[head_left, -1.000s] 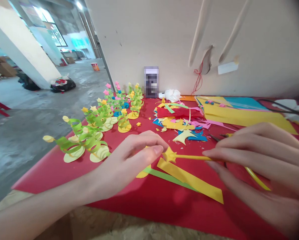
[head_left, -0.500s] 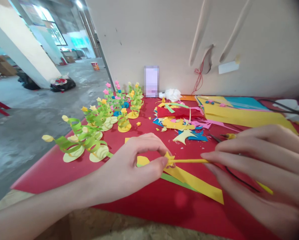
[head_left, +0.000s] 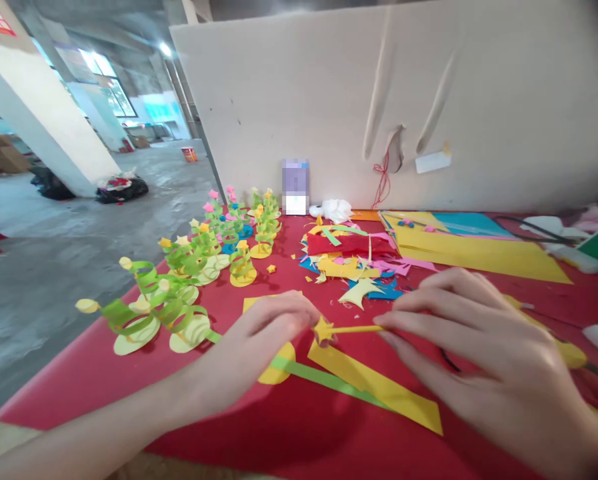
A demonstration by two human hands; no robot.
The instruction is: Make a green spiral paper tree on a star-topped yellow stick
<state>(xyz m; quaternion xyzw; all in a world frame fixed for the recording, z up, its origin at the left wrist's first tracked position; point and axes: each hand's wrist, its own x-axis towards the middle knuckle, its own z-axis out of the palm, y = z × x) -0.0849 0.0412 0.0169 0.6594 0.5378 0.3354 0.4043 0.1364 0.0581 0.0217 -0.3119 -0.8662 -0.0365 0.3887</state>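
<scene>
Between my hands is a small yellow paper star (head_left: 323,330) with a thin yellow strip (head_left: 356,329) running from it to the right. My left hand (head_left: 269,343) is closed at the star; its fingertips are behind and under it. The thumb and fingertips of my right hand (head_left: 471,353) pinch the strip's far end. Below them, a flat yellow paper strip (head_left: 379,387) and a light green strip (head_left: 329,377) lie crossed on the red table covering (head_left: 259,433). A yellow paper disc (head_left: 279,375) lies under the green strip's end, partly hidden by my left hand.
Several green paper spirals (head_left: 186,287) topped with stars stand on round bases at left. Colourful paper scraps (head_left: 351,257) are heaped beyond my hands. Yellow and blue sheets (head_left: 479,250) lie at the back right. A phone (head_left: 295,187) leans against the pale board (head_left: 289,93).
The view has tilted up slightly. My left thumb has drawn back from the star's front, so more of the star shows. My right hand has moved left and still pinches the strip.
</scene>
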